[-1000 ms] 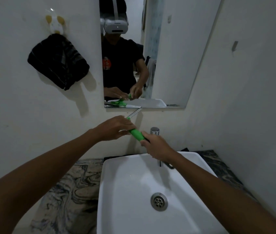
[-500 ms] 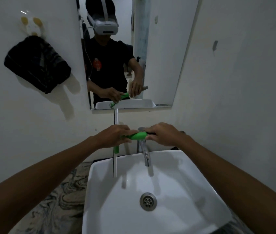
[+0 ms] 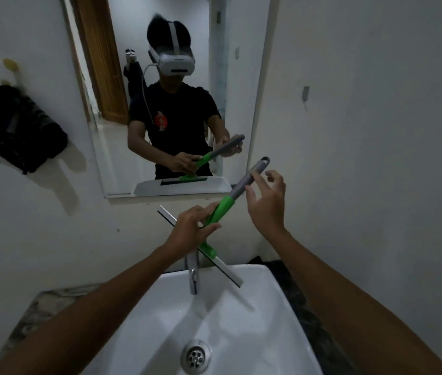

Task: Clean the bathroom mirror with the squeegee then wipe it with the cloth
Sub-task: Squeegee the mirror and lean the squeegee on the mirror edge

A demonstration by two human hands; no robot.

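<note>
Right now the squeegee (image 3: 222, 212) hangs over the sink (image 3: 273, 307), below the mirror (image 3: 122, 158), its long axis slanting from the blade low near the tap (image 3: 193, 274) up to the grey handle end at upper right. The left hand (image 3: 192, 231) is closed around the green neck. The right hand (image 3: 267, 204) is spread open just beside the grey handle, which lies along its fingertips (image 3: 252, 192), so it is nearer for the next grasp. The dark cloth (image 3: 17, 128) hangs on the wall, well apart.
</note>
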